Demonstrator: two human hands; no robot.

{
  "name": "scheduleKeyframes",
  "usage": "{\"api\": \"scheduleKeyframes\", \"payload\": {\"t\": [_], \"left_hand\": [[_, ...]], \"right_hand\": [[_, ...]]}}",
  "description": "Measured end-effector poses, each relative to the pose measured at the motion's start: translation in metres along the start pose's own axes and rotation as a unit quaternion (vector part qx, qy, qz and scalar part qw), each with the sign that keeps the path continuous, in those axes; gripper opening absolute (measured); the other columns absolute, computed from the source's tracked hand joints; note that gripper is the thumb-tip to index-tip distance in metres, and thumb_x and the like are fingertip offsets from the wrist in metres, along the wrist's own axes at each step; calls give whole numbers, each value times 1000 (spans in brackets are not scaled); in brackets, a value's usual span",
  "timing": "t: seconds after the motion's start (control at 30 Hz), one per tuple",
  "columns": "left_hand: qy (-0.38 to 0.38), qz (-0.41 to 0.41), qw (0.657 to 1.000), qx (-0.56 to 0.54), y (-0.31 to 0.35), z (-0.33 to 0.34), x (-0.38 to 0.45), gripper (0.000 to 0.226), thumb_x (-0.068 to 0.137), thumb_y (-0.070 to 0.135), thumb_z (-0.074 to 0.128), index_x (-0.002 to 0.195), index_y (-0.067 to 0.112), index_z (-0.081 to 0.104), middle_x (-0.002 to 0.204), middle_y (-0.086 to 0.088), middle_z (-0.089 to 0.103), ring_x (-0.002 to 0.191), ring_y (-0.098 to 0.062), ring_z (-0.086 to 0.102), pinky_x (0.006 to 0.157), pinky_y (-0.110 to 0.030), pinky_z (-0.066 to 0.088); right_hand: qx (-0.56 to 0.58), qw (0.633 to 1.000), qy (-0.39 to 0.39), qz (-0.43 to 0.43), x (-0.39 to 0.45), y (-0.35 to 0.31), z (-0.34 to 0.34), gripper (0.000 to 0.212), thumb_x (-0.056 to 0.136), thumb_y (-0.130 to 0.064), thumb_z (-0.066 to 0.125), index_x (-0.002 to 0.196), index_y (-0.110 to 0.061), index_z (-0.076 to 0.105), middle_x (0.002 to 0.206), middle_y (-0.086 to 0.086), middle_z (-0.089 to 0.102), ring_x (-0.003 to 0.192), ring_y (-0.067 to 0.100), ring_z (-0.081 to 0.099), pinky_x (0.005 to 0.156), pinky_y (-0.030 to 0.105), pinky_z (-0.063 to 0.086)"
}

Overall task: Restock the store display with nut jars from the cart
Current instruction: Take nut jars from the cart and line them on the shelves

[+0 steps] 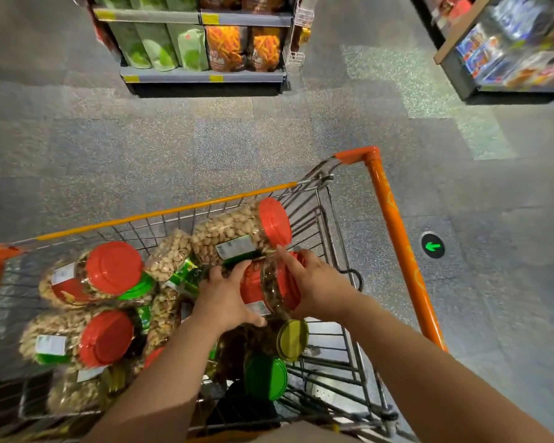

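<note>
We grip a red-labelled nut jar lying on its side in the cart: our left hand curls round its base end, our right hand clasps its lid end, forefinger raised. Other red-lidded jars lie piled around it. A snack shelf stands well beyond.

- Even, fairly bright store light falls from overhead, with soft shadows inside the cart.
- Pale patches of light sheen lie on the speckled floor.
- The shelves at the top are smeared with blur.
- Wide-angle bending bows the edges.
</note>
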State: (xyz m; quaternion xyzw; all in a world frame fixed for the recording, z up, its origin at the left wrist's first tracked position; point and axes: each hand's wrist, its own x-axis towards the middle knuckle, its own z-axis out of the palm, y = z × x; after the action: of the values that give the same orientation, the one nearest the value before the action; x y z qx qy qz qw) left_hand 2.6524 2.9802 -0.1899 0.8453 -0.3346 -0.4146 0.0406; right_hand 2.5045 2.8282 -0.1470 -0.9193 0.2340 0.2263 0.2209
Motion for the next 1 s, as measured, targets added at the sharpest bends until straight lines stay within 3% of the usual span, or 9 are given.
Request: {"api": "scheduleKeyframes", "payload": {"t": [0.13, 0.3, 0.4, 0.5, 0.6, 0.63, 0.7, 0.8, 1.0], "left_hand": [[8, 25, 999, -39, 3, -10, -20, 139, 45, 63, 94, 154, 54, 8, 157, -11, 25, 141, -41, 32, 115, -54, 36], [42, 54, 993, -92, 7, -20, -49, 142, 35, 72, 90, 152, 53, 12, 157, -10, 32, 139, -37, 41, 114, -51, 39], [67, 74, 989, -109, 11, -25, -74, 141, 37, 67, 91, 155, 44, 19, 146, -3, 47, 133, -28, 47, 112, -40, 42], [98, 80, 978, -163, 16, -24, -108, 141, 32, 62, 92, 156, 40, 27, 131, 6, 59, 121, -27, 58, 105, -46, 50], [147, 71, 971, -177, 20, -13, -143, 142, 30, 67, 88, 156, 41, 28, 135, 8, 59, 125, -21, 55, 107, -41, 47], [163, 68, 967, -186, 23, -8, -157, 138, 31, 67, 89, 154, 43, 30, 133, 10, 62, 124, -19, 57, 106, -39, 48], [191, 64, 956, -215, 30, 5, -184, 128, 38, 58, 96, 151, 43, 37, 126, 15, 65, 118, -13, 61, 103, -30, 47], [247, 37, 929, -273, 47, 33, -233, 117, 52, 43, 100, 151, 38, 39, 122, 19, 61, 112, -5, 57, 93, -21, 42], [355, -21, 861, -364, 85, 101, -320, 120, 46, 50, 100, 151, 40, 41, 122, 21, 65, 112, -3, 61, 94, -24, 47]], "right_hand": [[-15, 999, 31, -5, -23, -9, -19, 136, 70, -61, 82, 162, -23, -11, 154, 15, 31, 137, 34, 40, 112, 42, 38], [74, 993, 85, -31, -48, -12, -43, 138, 59, -54, 93, 162, -20, 9, 156, 7, 33, 140, 26, 33, 117, 38, 33], [118, 985, 108, -62, -67, -16, -54, 144, 45, -77, 83, 160, -15, 22, 155, 8, 36, 142, 25, 36, 121, 39, 31], [143, 976, 136, -89, -82, -14, -54, 147, 39, -94, 69, 156, -12, 34, 151, 7, 43, 138, 23, 43, 119, 41, 35], [147, 973, 121, -129, -94, -12, -57, 131, 46, -81, 85, 153, -19, 42, 147, -1, 46, 136, 20, 45, 119, 50, 36], [141, 972, 120, -145, -107, -17, -62, 128, 48, -71, 91, 155, -20, 40, 147, -5, 42, 138, 18, 40, 124, 49, 26], [131, 971, 105, -170, -130, -25, -71, 123, 56, -55, 94, 159, -25, 34, 160, -1, 29, 149, 17, 24, 122, 31, 9], [138, 965, 103, -200, -164, -28, -77, 111, 58, -51, 95, 153, -39, 39, 153, -4, 33, 147, 19, 28, 124, 34, 21], [171, 929, 63, -322, -230, -43, -79, 93, 51, -56, 91, 134, -54, 50, 138, -11, 38, 130, 10, 40, 116, 37, 39]]}}
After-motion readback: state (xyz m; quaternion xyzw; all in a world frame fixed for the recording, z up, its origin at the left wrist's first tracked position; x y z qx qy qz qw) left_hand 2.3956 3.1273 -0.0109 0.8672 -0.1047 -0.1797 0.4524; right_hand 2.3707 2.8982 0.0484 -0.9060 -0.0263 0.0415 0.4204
